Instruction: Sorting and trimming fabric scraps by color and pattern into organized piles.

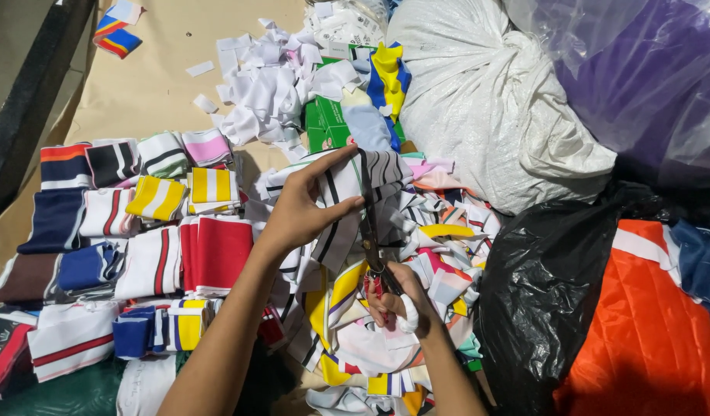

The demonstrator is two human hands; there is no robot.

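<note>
My left hand (pixel 297 212), at centre frame, pinches a white collar strip with black stripes (pixel 347 200), thumb on the near face and fingers closed over the upper edge, holding it taut and upright. My right hand (pixel 397 304), lower centre, is clamped around the handles of a pair of scissors (pixel 369 223); the dark blades run up the frame and lie across the strip just right of my left thumb. I cannot tell how far the blades are parted. Under both hands sits a loose heap of striped knit offcuts (pixel 440 254) in white, yellow, black and pink. Left of frame: folded knit collar pieces in rows (pixel 162 231), red, navy, yellow and white, lying on brown paper (pixel 139 92). Upper centre: a pile of small white scraps (pixel 270 77) beside a green box (pixel 324 127), with a yellow and blue piece (pixel 390 73) resting on top of it. Upper right: a tied white sack (pixel 486 92) and a clear bag with purple cloth (pixel 640 77). Lower right: a black plastic bag (pixel 540 293) touching an orange quilted fabric (pixel 648 323).
</note>
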